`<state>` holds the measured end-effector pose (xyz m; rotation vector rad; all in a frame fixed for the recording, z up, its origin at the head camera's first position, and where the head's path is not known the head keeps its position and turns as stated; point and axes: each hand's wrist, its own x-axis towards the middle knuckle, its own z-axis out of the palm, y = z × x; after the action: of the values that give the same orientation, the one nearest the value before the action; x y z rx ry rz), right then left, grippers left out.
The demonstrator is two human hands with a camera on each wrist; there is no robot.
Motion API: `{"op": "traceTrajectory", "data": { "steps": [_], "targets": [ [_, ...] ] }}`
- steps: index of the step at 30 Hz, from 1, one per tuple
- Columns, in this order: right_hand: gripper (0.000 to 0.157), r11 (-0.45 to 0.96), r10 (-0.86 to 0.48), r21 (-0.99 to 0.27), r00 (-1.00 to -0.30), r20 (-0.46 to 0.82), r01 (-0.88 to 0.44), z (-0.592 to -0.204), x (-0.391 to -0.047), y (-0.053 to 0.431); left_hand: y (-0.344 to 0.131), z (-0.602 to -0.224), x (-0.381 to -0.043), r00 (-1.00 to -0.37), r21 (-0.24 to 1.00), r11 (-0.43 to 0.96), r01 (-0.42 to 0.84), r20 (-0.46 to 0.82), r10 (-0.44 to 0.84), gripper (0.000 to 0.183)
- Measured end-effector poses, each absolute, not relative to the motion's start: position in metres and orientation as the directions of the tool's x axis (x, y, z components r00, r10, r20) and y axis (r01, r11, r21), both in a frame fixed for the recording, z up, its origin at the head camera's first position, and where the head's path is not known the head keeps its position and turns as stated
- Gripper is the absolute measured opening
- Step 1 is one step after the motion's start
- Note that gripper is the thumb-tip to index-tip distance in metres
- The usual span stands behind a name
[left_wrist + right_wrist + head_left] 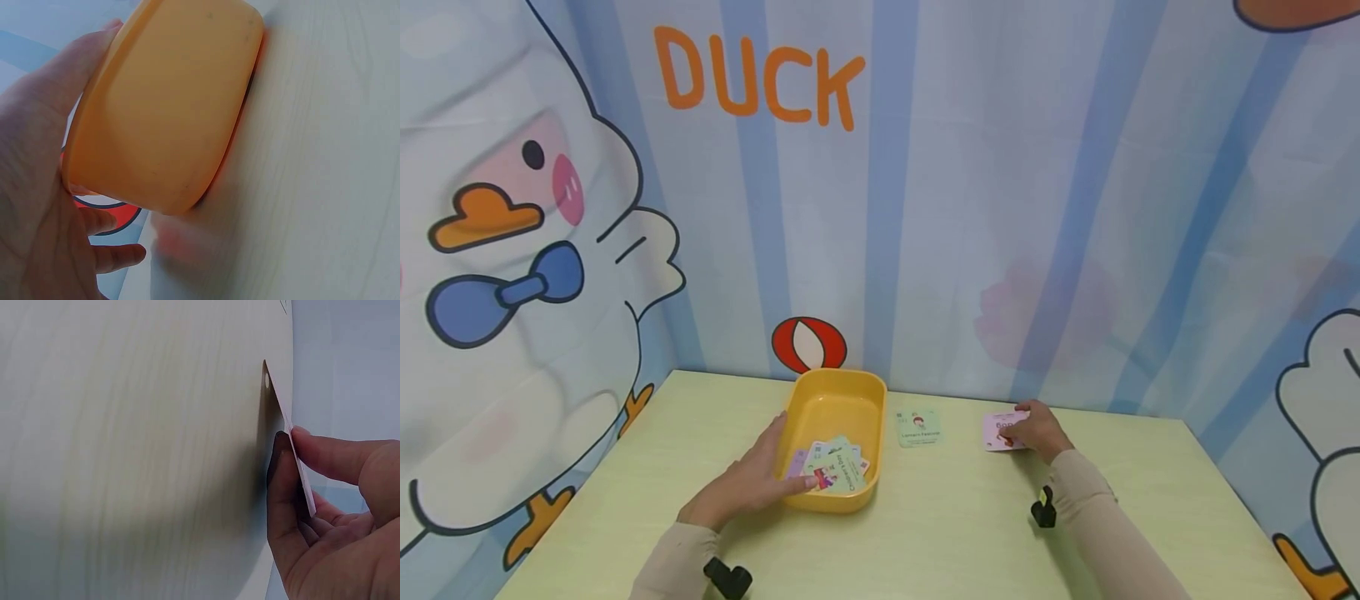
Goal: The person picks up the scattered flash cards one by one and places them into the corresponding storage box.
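Note:
My left hand point(747, 477) holds a yellow plastic bin point(880, 408) by its left side, the thumb over the near rim and the fingers along the outer wall. Several cards point(838, 467) in green, white and purple lie loosely piled in the bin's near end. In the left wrist view, the bin's outer wall point(169, 106) fills the middle. Over at the right, my right hand point(1040, 431) pinches a pink picture card point(994, 433) between thumb and fingers. The right wrist view shows this card point(286, 425) edge-on, tilted close over the table, its upper end jutting past the fingertips.
A green card point(918, 427) with a small figure and printed words lies flat on the pale wood-look table point(955, 525), right of the bin. Behind the table hangs a striped backdrop point(970, 208) with duck drawings. Black wrist mounts point(1043, 507) sit on both sleeves.

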<state>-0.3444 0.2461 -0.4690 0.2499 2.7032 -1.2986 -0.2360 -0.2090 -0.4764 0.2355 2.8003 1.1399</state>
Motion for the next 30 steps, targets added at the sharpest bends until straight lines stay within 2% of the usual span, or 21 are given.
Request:
{"op": "traceTrajectory", "data": {
  "steps": [9, 16, 30],
  "targets": [
    [0.055, 0.616, 0.095, -0.765, -0.982, -0.161, 0.185, -0.4707, -0.343, 0.2507, -0.2095, -0.477, -0.2353, -0.982, 0.702, 0.705, 0.102, -0.04, 0.183, 0.124],
    [0.056, 0.6, 0.122, -0.766, -0.973, -0.196, 0.229, -0.4749, -0.347, 0.2546, -0.2099, -0.4765, -0.2355, -0.981, 0.702, 0.704, 0.107, -0.041, 0.19, 0.122],
    [0.047, 0.547, 0.131, -0.798, -0.967, -0.219, 0.255, -0.4755, -0.345, 0.2556, -0.2095, -0.4773, -0.2358, -0.98, 0.712, 0.693, 0.114, -0.035, 0.197, 0.119]
  ]
}}
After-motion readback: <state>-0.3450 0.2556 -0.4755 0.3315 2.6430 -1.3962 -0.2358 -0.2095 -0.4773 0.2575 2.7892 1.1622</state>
